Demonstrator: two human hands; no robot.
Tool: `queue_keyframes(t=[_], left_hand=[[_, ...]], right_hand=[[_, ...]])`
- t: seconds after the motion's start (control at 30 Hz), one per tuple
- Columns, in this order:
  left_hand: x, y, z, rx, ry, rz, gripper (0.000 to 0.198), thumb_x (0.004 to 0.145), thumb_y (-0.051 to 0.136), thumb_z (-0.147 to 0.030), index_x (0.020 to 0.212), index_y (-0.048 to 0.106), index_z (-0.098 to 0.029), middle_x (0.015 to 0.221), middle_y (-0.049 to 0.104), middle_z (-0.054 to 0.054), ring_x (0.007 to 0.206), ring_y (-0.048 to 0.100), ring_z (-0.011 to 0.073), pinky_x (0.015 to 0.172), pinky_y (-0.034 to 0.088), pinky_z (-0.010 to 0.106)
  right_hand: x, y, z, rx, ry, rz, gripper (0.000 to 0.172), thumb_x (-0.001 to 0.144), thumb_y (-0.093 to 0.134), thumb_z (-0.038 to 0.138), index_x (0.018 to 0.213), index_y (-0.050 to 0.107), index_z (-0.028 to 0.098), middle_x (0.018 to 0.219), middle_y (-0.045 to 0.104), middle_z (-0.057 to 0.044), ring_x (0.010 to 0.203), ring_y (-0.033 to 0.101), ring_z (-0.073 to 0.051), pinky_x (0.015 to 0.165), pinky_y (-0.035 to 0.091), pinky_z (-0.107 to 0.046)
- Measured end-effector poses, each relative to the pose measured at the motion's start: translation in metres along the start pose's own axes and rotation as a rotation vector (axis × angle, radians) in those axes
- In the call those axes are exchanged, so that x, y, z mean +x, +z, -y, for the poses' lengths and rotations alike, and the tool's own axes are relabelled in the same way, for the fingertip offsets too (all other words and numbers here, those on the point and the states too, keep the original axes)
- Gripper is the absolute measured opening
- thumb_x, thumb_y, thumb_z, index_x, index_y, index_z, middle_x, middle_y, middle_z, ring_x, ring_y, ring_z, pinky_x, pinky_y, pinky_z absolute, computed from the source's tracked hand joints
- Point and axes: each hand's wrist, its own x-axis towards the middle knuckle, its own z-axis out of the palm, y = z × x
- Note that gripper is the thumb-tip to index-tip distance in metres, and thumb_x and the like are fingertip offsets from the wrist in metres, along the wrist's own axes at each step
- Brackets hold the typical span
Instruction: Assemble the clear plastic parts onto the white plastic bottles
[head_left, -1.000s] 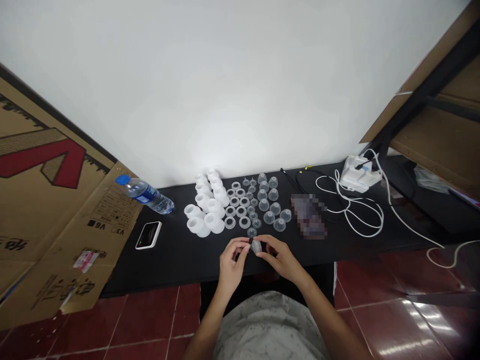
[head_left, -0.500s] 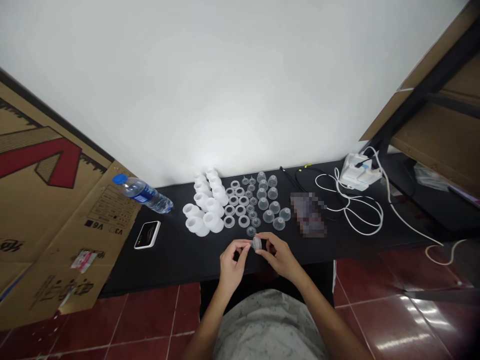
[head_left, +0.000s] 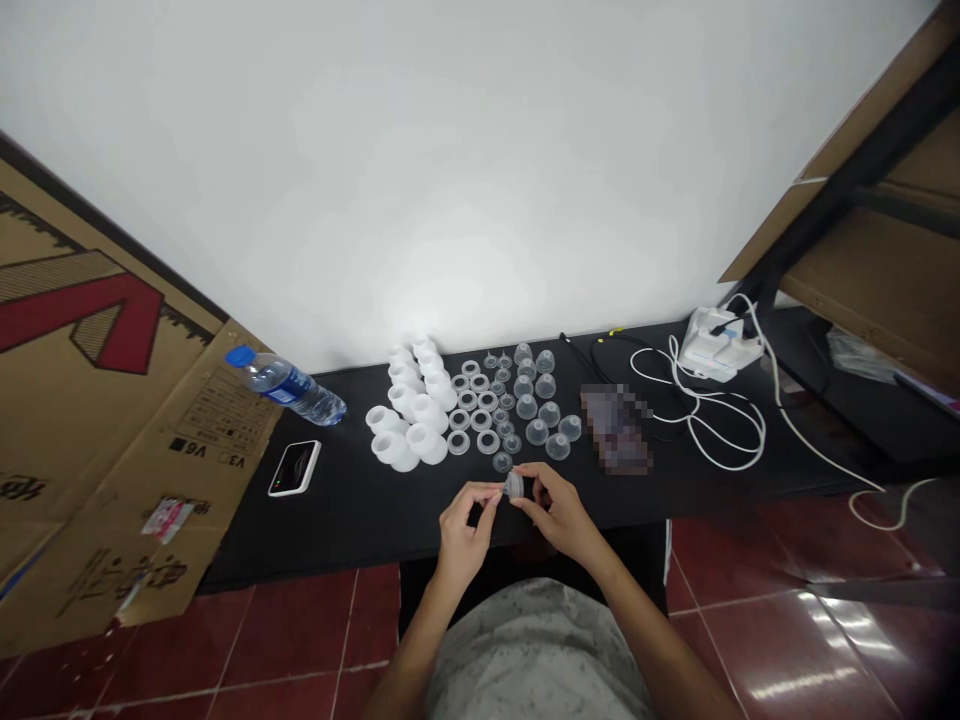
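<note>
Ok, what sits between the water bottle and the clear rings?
In the head view, white plastic cups stand between the water bottle and the clear rings.

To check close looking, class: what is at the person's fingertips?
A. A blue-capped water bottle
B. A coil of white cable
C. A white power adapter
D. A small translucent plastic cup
D: the small translucent plastic cup is in the fingers of the right hand, with the left hand beside it, and it resembles the cups set out on the black table.
</note>
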Motion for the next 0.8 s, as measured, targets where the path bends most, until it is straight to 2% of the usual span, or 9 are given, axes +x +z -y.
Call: queue_keyframes(t=[0.33,0.6,0.8], left_hand=[[-0.0017,0.0002,0.0007,-0.003,0.023,-0.012,0.010,0.105,0.067,-0.021,0.099,0.073,-0.024,0.105,0.082,0.006,0.099,0.080,0.0225,0.090,0.062,0.036],[0.0005,0.0021,-0.0015,-0.044,-0.090,-0.056,0.013,0.105,0.068,-0.028,0.094,0.074,-0.023,0.101,0.082,0.006,0.096,0.080,0.0222,0.088,0.062,0.034],[0.0028,0.0023,-0.0027,-0.068,-0.176,-0.053,0.017,0.104,0.069,-0.035,0.096,0.077,-0.022,0.100,0.083,0.007,0.095,0.079,0.0222,0.087,0.062,0.033]], right_hand=[[-0.0014,0.0002,-0.0006,0.022,0.022,-0.006,0.036,0.101,0.075,0.036,0.135,0.068,0.024,0.095,0.066,-0.002,0.073,0.059,-0.017,0.068,0.054,-0.029],[-0.0010,-0.0033,0.0010,0.043,-0.013,0.043,0.037,0.105,0.070,0.038,0.139,0.067,0.025,0.103,0.069,-0.004,0.075,0.059,-0.017,0.069,0.053,-0.029],[-0.0002,-0.0061,0.0042,0.031,0.006,0.070,0.037,0.104,0.070,0.039,0.138,0.067,0.024,0.084,0.061,0.002,0.070,0.055,-0.016,0.070,0.049,-0.029]])
